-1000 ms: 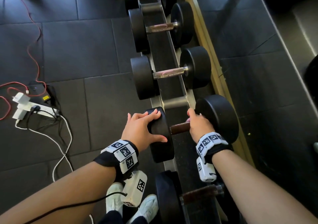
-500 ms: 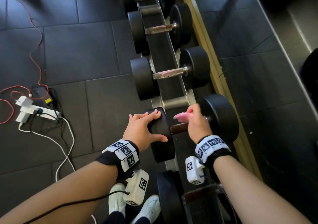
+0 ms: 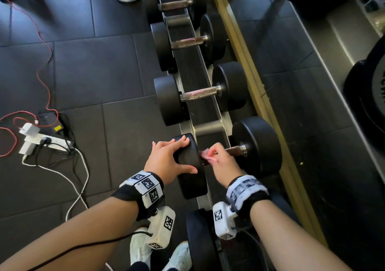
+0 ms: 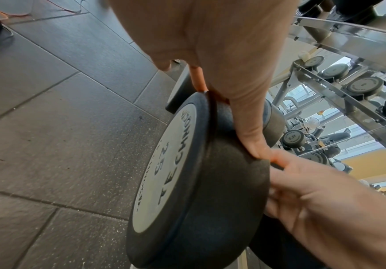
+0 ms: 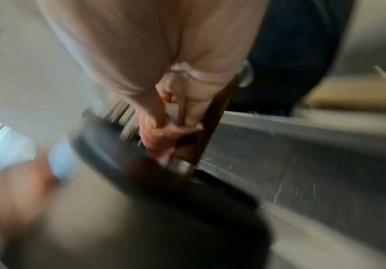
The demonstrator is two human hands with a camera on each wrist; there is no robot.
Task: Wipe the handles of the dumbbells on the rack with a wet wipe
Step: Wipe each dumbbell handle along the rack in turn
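The long dumbbell rack (image 3: 198,77) is running straight ahead of both hands, carrying a row of black dumbbells. The nearest dumbbell (image 3: 258,145) is lying crosswise between the hands. The left hand (image 3: 166,162) is spreading its straight fingers flat over that dumbbell's left head (image 3: 190,168), thumb pressing the inner edge, so this grip is staying uncurled. Just right of it, the right hand (image 3: 223,162) is curling round the rusty brown handle (image 3: 234,150), its grip pinching the pink wet wipe (image 3: 206,153) against the bar's left end. The right wrist view is blurring heavily.
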